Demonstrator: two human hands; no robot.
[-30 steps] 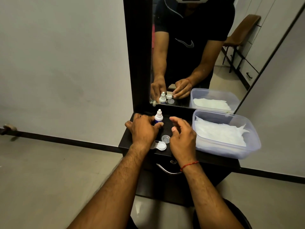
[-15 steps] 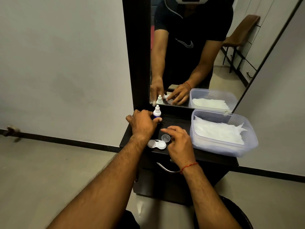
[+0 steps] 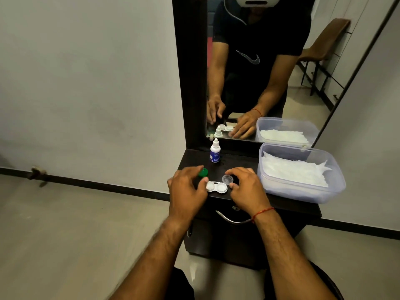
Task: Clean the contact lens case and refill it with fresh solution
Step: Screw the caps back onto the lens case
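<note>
The white twin-well lens case (image 3: pixel 216 187) lies uncapped near the front edge of the dark dresser top (image 3: pixel 281 202). My left hand (image 3: pixel 186 189) pinches a tilted green cap (image 3: pixel 203 172) between forefinger and thumb, and its thumb tip is at the case's left end. My right hand (image 3: pixel 246 189) curves its forefinger and thumb around a clear cap (image 3: pixel 227 179) that lies flat just behind the case; I cannot tell whether they touch it. The small white solution bottle (image 3: pixel 215 153) stands alone and upright further back, by the mirror.
A clear plastic tub (image 3: pixel 303 193) with white tissues takes up the right side of the top. A tall mirror (image 3: pixel 259 72) rises behind it. A metal drawer handle (image 3: pixel 231 219) sits below the front edge. A plain wall and floor lie to the left.
My left hand has let go of the solution bottle and come back toward the case, and the green cap now shows in its fingers. My right hand stays by the clear cap.
</note>
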